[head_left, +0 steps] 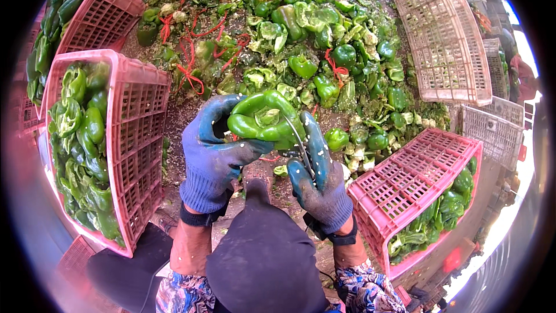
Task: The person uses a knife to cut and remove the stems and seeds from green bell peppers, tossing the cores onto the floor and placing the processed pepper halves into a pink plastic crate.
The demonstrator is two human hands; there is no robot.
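A green bell pepper point(263, 117) is held up in front of me by my left hand point(209, 153), its thumb and fingers closed about the pepper's left and lower side. The stem end faces up toward me. My right hand point(319, 177) grips a knife with a thin curved blade point(299, 144), which lies against the pepper's right side. Most of the knife's handle is hidden in the glove. Both hands wear blue-coated work gloves with pale seeds stuck to them.
Pepper scraps and whole peppers point(301, 23) lie heaped on the floor ahead, with red ties point(188, 72) among them. A pink crate of peppers point(139, 139) stands at left, another pink crate point(405, 185) tilts at right. A pale crate point(443, 40) stands at the far right.
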